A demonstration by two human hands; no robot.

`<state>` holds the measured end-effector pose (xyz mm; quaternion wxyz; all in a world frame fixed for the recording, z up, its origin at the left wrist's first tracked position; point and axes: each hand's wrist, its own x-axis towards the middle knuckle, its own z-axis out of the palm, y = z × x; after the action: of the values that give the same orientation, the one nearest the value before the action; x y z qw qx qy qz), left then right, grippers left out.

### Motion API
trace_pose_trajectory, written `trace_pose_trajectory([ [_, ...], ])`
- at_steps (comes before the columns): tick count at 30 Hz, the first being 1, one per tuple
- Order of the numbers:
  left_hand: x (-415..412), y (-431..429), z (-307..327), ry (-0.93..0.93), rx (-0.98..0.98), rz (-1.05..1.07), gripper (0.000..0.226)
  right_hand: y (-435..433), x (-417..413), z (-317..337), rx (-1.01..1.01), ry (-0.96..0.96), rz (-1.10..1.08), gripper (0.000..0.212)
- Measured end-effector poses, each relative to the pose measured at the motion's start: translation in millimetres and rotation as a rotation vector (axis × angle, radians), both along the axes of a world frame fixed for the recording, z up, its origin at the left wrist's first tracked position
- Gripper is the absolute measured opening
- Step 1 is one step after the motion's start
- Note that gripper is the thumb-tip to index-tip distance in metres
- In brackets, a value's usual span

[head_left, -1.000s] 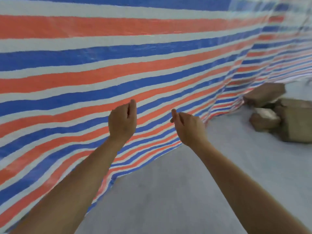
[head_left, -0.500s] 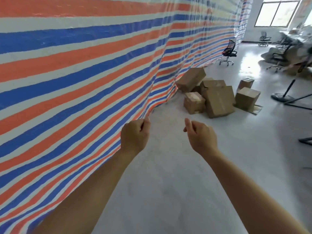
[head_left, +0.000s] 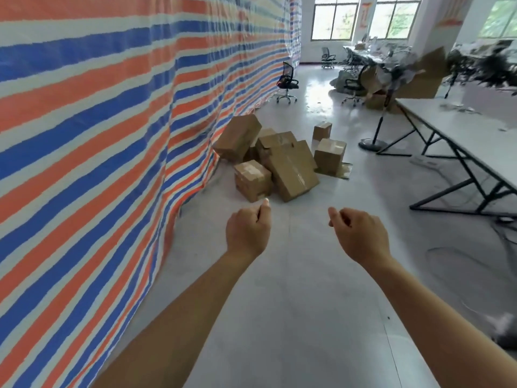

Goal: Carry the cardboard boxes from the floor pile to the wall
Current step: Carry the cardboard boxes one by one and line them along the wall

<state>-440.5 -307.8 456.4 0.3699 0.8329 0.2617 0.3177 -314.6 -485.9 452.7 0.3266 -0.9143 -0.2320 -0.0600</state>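
Observation:
A pile of brown cardboard boxes (head_left: 282, 161) lies on the grey floor ahead, against the striped tarp wall (head_left: 98, 135). A small taped box (head_left: 251, 179) is the nearest of them, and two smaller boxes (head_left: 329, 155) stand to the pile's right. My left hand (head_left: 247, 229) and my right hand (head_left: 359, 233) are stretched out in front of me, short of the pile. Both have loosely curled fingers and hold nothing.
A long white table (head_left: 461, 127) on black legs runs along the right. A standing fan (head_left: 377, 119) is beside it. Office chairs (head_left: 286, 82) and clutter fill the far end. Cables lie on the floor (head_left: 461, 259) at right.
My view has swung right, from the tarp wall to the room and the box pile. Both hands stay raised, empty and in the same loose pose.

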Motion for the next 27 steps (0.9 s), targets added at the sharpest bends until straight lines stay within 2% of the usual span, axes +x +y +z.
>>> trace_pose_trajectory([
  [6, 170.3, 27.8, -25.2, 0.044, -0.016, -0.043, 0.06, 10.8, 146.2, -33.6, 0.078, 0.091, -0.135, 0.043],
  [12, 323.4, 60.2, -21.9, 0.069, -0.088, 0.009, 0.065, 53.3, 295.0, -35.6, 0.084, 0.114, -0.102, 0.042],
  [19, 438.9, 144.5, -17.2, 0.046, -0.12, 0.078, 0.061, 151.3, 435.2, -29.2, 0.098, 0.192, -0.024, 0.044],
  [27, 605.8, 276.3, -62.6, 0.047, -0.218, 0.149, 0.057, 282.5, 603.5, -71.8, 0.018, 0.234, 0.028, 0.045],
])
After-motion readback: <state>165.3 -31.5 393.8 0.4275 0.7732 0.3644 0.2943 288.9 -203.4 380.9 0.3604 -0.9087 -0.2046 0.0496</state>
